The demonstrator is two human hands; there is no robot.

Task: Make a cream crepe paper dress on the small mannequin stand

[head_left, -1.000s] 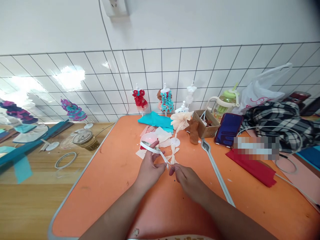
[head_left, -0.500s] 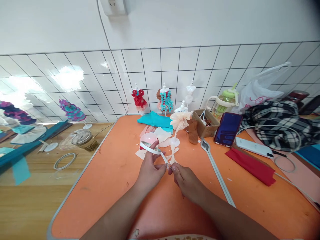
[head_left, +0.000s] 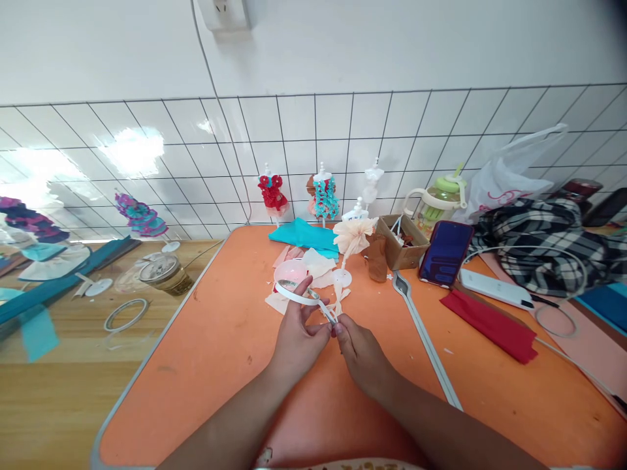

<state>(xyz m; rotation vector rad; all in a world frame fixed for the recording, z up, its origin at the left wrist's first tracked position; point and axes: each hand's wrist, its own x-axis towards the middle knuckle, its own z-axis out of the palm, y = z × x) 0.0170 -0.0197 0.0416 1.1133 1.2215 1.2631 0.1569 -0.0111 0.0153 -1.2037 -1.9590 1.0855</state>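
A roll of white tape hangs around the fingers of my left hand, whose thumb and fingertips are closed on the loose tape end. Beside it my right hand pinches at the same spot, fingertips almost touching the left ones. A small piece at the fingertips is too small to make out. Just beyond the hands lie pale fabric scraps and a pink round piece. A small dress form with a cream ruffled skirt stands behind them.
Turquoise cloth, a cardboard box and dressed forms stand or lie toward the wall. On the right are a phone, red cloth and a grey metal tool. A lidded jar is at left.
Both hands have shifted slightly, and the tape roll has moved a little right and down with the left hand. More of the white strip now shows between roll and fingertips.
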